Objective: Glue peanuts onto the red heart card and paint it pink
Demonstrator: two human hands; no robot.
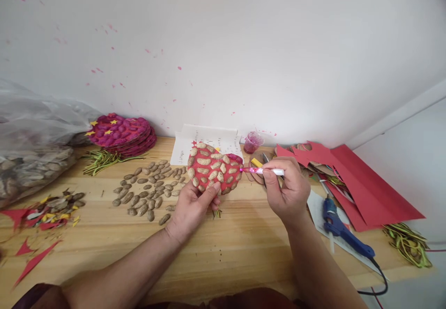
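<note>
My left hand [195, 203] grips the lower edge of a red card piece [204, 162] covered with glued peanuts, its thumb on the front. One patch at the card's upper right is painted magenta; the other peanuts are bare tan. Between the fingers and thumb of my right hand [288, 189] is a white-handled paintbrush [266, 171], its magenta tip at the card's right edge. Behind the brush stands a small clear cup [252, 142] with magenta paint. Loose peanuts [142, 196] lie spread on the wooden table left of the card.
A stack of magenta peanut pieces [121, 134] with yellow stars stands at back left, beside green stems [104, 159] and a plastic bag of peanuts [35, 169]. Paper scraps [52, 211] lie at left. Red card sheets [362, 183] and a blue glue gun [339, 227] with a cord lie right.
</note>
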